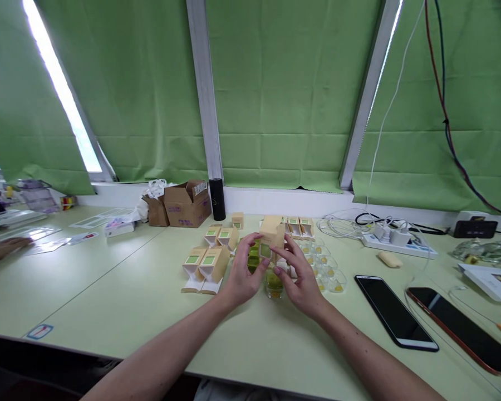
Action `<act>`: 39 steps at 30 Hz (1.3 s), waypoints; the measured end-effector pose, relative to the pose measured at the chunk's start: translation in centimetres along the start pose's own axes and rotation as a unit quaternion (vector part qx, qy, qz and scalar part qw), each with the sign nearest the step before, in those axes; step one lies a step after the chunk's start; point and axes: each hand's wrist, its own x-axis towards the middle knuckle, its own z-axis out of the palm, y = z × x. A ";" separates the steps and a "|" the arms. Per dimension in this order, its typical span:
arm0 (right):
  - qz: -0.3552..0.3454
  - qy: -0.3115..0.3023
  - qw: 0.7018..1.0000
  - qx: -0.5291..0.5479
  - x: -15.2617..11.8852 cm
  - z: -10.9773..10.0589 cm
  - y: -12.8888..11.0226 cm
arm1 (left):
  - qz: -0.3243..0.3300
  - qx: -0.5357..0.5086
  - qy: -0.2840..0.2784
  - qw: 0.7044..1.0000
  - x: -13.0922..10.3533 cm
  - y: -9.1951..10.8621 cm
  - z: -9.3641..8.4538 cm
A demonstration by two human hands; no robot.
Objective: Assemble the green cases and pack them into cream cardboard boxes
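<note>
Both my hands are raised over the table around a small kraft cardboard box (272, 229) with a square window in its front. My left hand (242, 274) grips the box's left side with thumb and fingers. My right hand (301, 277) has its fingertips on the right side and lower edge. Just below the box stands a small clear glass jar (274, 284) with green contents. Several similar kraft boxes (215, 264) stand with bottom flaps unfolded to the left. Partly hidden behind my hands are green items (254, 257) and clear cups with yellow dots (326, 269).
Two phones (394, 312) (463, 328) lie at the right, near a power strip (398, 244) with tangled cables. An open brown carton (187, 206) and a black cylinder (217, 199) stand at the back. Another person's hand (6, 248) rests at the far left.
</note>
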 end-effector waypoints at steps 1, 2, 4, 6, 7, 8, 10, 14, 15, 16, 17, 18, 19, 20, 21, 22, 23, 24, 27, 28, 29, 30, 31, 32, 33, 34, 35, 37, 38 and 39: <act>-0.011 -0.003 1.000 -0.006 -0.1 0.0 -0.1 | -0.006 -0.001 0.002 1.000 0.0 -0.1 0.0; -0.023 -0.005 1.000 -0.014 -0.1 -0.1 -0.2 | -0.012 -0.006 0.005 1.000 -0.1 -0.2 0.0; -0.050 -0.014 0.998 -0.033 -0.1 -0.3 -0.5 | -0.023 -0.025 0.011 0.999 -0.1 -0.3 0.1; -0.080 -0.031 0.995 -0.050 0.0 -0.5 -0.9 | -0.038 -0.054 0.017 0.998 0.0 -0.4 0.1; -0.096 -0.042 0.993 -0.056 0.1 -0.6 -1.1 | -0.049 -0.069 0.017 0.996 0.0 -0.5 0.1; -0.110 -0.055 0.991 -0.060 0.1 -0.8 -1.3 | -0.062 -0.082 0.014 0.995 0.0 -0.5 0.1; -0.132 -0.081 0.986 -0.062 0.2 -0.9 -1.7 | -0.083 -0.092 0.010 0.992 0.1 -0.6 0.0; -0.154 -0.105 0.981 -0.055 0.1 -0.9 -2.0 | -0.106 -0.071 0.023 0.992 0.6 -0.7 -0.3; -0.154 -0.101 0.981 -0.056 0.1 -0.9 -1.9 | -0.115 -0.068 0.024 0.991 0.7 -0.6 -0.5; -0.152 -0.093 0.982 -0.059 0.1 -0.9 -1.8 | -0.124 -0.067 0.025 0.990 0.9 -0.5 -0.6; -0.148 -0.079 0.984 -0.063 0.1 -0.9 -1.6 | -0.134 -0.064 0.025 0.989 1.1 -0.4 -0.7; -0.143 -0.063 0.985 -0.069 0.2 -0.9 -1.3 | -0.142 -0.062 0.024 0.988 1.4 -0.3 -0.9; -0.136 -0.046 0.987 -0.076 0.3 -1.0 -1.1 | -0.147 -0.062 0.022 0.987 1.6 -0.2 -1.1; -0.126 -0.036 0.987 -0.087 0.4 -1.2 -0.9 | -0.153 -0.065 0.020 0.986 1.8 -0.1 -1.3; -0.113 -0.038 0.987 -0.106 0.6 -1.3 -0.8 | -0.160 -0.074 0.018 0.984 2.0 0.0 -1.6; -0.100 -0.052 0.985 -0.131 0.7 -1.6 -0.7 | -0.171 -0.089 0.015 0.981 2.2 0.1 -1.8; -0.087 -0.075 0.980 -0.161 0.9 -1.8 -0.7 | -0.184 -0.109 0.012 0.977 2.4 0.2 -2.1; -0.076 -0.101 0.974 -0.190 1.0 -2.0 -0.7 | -0.198 -0.130 0.003 0.972 2.5 0.3 -2.4; -0.050 -0.174 0.951 -0.250 1.2 -2.3 -0.9 | -0.218 -0.153 -0.039 0.963 2.8 0.6 -3.3; -0.043 -0.193 0.945 -0.261 1.2 -2.4 -1.0 | -0.214 -0.144 -0.050 0.965 2.7 0.7 -3.6; -0.037 -0.209 0.939 -0.270 1.3 -2.4 -1.0 | -0.208 -0.131 -0.061 0.967 2.6 0.7 -4.0; -0.032 -0.221 0.935 -0.276 1.3 -2.4 -1.1 | -0.201 -0.115 -0.074 0.970 2.4 0.8 -4.3; -0.029 -0.230 0.931 -0.282 1.4 -2.5 -1.1 | -0.193 -0.098 -0.084 0.973 2.1 0.8 -4.6; -0.027 -0.235 0.929 -0.286 1.5 -2.5 -1.1 | -0.186 -0.081 -0.097 0.974 1.7 0.8 -4.9; -0.023 -0.237 0.927 -0.290 1.6 -2.6 -1.1 | -0.181 -0.064 -0.112 0.975 1.3 0.8 -5.2; -0.020 -0.238 0.925 -0.295 1.7 -2.7 -1.1 | -0.178 -0.045 -0.121 0.975 0.8 0.8 -5.5; -0.016 -0.238 0.923 -0.301 1.8 -2.8 -1.1 | -0.177 -0.028 -0.131 0.975 0.2 0.7 -5.7; -0.010 -0.240 0.920 -0.311 1.9 -3.0 -1.2 | -0.174 0.001 -0.137 0.975 -0.8 0.5 -6.1; -0.010 -0.243 0.917 -0.315 1.9 -3.1 -1.2 | -0.169 0.011 -0.137 0.976 -1.3 0.4 -6.2; -0.011 -0.247 0.915 -0.318 1.9 -3.2 -1.3 | -0.166 0.024 -0.136 0.976 -1.7 0.3 -6.3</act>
